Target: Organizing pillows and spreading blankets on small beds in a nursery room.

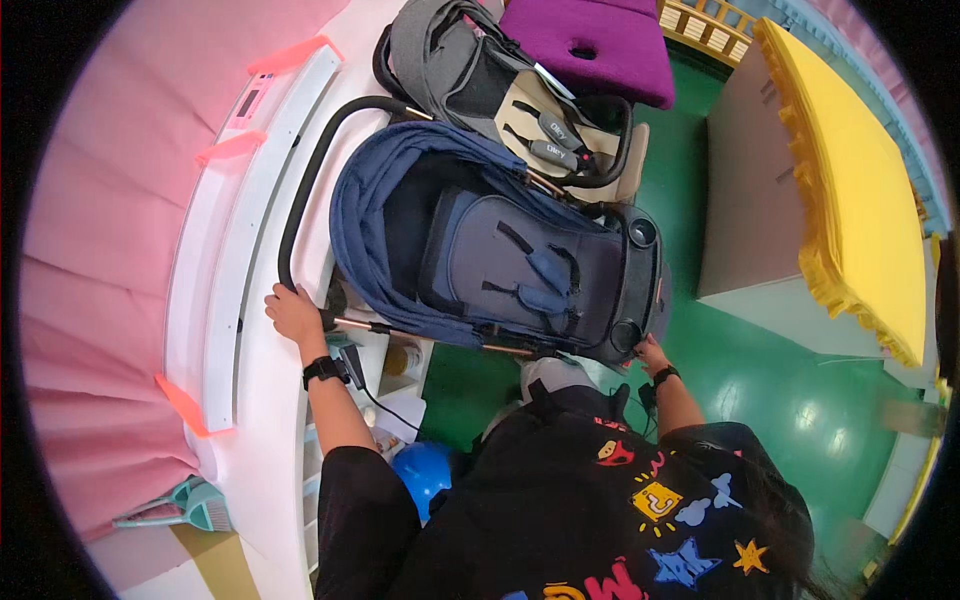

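Observation:
A navy blue stroller [385,185] lies in front of me, its canopy at the left and its padded seat [500,240] facing up. Harness straps with blue pads [545,295] rest loose on the seat. My left hand [294,314] is closed round the lower end of the black curved handlebar [305,190]. At the other end of the stroller, my right hand [652,355] grips the near corner of the black tray [637,285], which has two round cup hollows. Part of the right fingers is hidden by the tray edge.
A grey stroller [445,65] with a beige seat stands just beyond. Behind it is a purple cushion [590,45]. A white ledge [275,400] with shelves runs along the left, and a blue ball [421,478] sits below. A cabinet under a yellow cloth [850,190] stands right.

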{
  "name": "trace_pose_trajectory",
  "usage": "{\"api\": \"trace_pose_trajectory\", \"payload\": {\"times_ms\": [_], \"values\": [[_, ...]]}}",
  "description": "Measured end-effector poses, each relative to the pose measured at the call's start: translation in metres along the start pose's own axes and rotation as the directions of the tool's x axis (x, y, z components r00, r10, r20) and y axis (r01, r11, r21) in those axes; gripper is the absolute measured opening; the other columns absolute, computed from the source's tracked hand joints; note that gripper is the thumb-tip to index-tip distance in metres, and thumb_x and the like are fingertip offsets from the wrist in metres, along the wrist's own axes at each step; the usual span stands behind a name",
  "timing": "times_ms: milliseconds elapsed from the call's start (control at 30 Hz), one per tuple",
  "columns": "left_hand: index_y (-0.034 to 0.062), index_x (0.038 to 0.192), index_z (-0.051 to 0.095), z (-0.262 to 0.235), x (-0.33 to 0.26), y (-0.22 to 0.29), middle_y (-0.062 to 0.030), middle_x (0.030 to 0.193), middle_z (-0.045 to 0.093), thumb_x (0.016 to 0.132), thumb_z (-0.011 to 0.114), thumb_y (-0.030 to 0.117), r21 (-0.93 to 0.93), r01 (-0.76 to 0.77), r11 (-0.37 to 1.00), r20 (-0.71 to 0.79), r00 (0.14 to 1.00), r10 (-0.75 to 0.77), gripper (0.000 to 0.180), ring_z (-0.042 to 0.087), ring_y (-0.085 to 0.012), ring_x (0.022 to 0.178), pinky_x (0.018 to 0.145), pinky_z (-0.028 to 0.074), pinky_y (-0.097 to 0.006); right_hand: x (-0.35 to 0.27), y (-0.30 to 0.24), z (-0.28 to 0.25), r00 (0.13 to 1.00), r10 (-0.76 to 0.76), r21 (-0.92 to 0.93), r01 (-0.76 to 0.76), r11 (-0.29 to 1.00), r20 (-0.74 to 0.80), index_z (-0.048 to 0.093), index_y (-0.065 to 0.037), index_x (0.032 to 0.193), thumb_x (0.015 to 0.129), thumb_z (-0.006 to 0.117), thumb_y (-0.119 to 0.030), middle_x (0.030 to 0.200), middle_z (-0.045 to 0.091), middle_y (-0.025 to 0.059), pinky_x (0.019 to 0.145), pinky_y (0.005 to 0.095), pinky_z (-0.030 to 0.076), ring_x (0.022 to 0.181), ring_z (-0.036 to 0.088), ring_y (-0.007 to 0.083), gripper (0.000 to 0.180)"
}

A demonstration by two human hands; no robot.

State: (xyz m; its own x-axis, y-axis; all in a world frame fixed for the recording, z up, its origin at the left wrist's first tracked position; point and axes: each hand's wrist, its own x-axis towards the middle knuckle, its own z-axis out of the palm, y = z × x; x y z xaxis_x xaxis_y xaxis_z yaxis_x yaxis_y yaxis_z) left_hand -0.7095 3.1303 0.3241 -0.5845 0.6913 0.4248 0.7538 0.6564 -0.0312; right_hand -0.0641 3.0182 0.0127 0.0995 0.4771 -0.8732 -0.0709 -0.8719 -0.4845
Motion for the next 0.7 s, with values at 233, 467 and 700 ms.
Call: {"api": "trace_pose_trajectory", "payload": {"times_ms": [233,467,700], "values": [[-0.0008,0.097,0.05,-0.032,-0.062,-0.074,-0.0174,0.094,0.051,0.074,0.052,0.01,-0.255,-0.165,0.953,-0.217,0.97,0.11,0.026,0.05,-0.0321,0.088,0.074,0.042,-0.039,-0.046,-0.035,0.015,0.955,0.204,-0.371,-0.113,0.922,0.217,0.041,-0.015,0.124,0.087,0.04,-0.039,0.125,0.043,0.0067,0.094,0.0518,0.023,0.117,0.035,0.0253,0.044],[0.0038,0.078,0.054,-0.058,-0.227,-0.176,-0.0137,0.064,0.055,0.077,0.046,0.006,-0.566,0.143,0.812,0.035,0.988,-0.149,0.009,0.052,-0.0282,0.057,0.055,0.041,-0.035,-0.021,-0.029,-0.012,0.967,0.046,-0.417,0.064,0.907,0.249,0.053,-0.012,0.11,0.081,0.045,-0.037,0.107,0.057,0.0039,0.088,0.0428,0.032,0.101,0.049,0.0207,0.04],[0.0016,0.078,0.054,-0.097,-0.457,-0.242,-0.0127,0.061,0.054,0.076,0.048,0.006,-0.462,0.548,0.698,0.423,0.827,-0.37,0.007,0.053,-0.0213,0.055,0.052,0.041,-0.031,-0.019,-0.025,0.035,0.83,0.114,-0.837,0.532,0.126,0.545,0.06,-0.014,0.1,0.072,0.052,-0.016,0.096,0.059,0.0152,0.07,0.0289,0.046,0.082,0.059,0.0216,0.029]]}}
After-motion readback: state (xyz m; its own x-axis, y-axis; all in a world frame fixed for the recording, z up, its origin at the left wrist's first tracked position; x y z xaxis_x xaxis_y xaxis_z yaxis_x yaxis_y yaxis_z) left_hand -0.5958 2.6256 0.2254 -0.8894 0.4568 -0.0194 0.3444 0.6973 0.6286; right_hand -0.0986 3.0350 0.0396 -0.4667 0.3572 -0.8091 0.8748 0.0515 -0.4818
